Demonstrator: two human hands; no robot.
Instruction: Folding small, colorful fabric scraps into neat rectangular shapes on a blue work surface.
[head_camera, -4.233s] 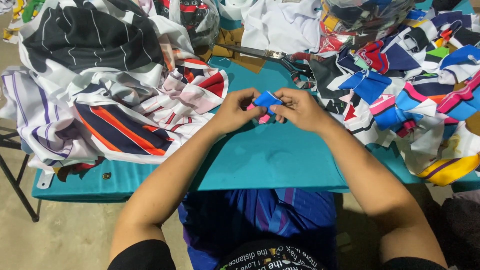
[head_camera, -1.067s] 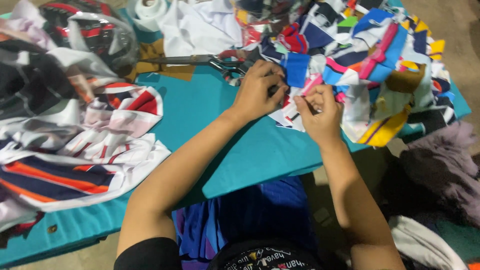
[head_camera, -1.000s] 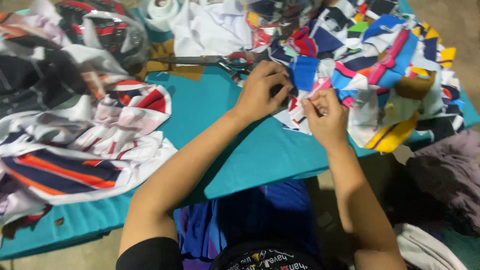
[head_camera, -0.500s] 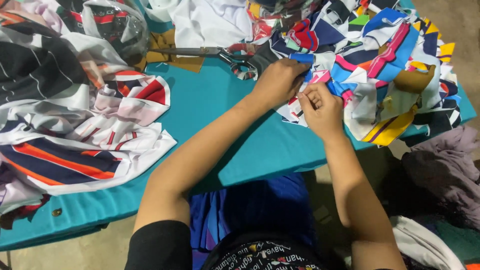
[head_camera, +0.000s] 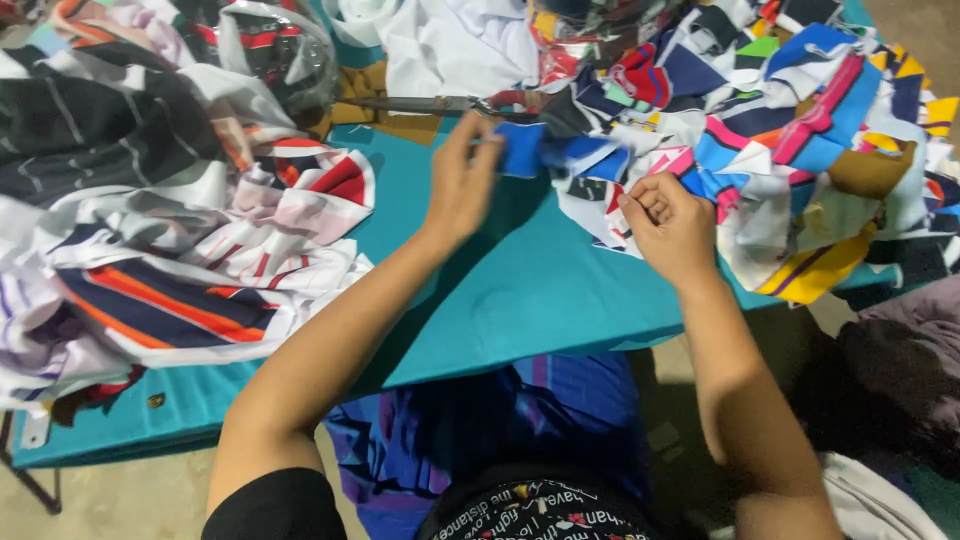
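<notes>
Blue scrap (head_camera: 522, 148): I see a small blue bit of cloth, held just above the table by the colourful pile (head_camera: 800, 130).
Left hand (head_camera: 462, 180): my fingers pinch the blue scrap at its left edge.
Right hand (head_camera: 672, 225): my fingers are curled in tight; I cannot tell if they hold anything.
Feel: I think the scrap is soft, light and floppy, so an edge or corner is the best place to grab.
Table (head_camera: 520, 300): flat, with a smooth teal cover.
Around: striped shirts (head_camera: 180, 270) heaped on the left, scissors (head_camera: 440, 103) near the back, bare floor (head_camera: 120, 500) below.
</notes>
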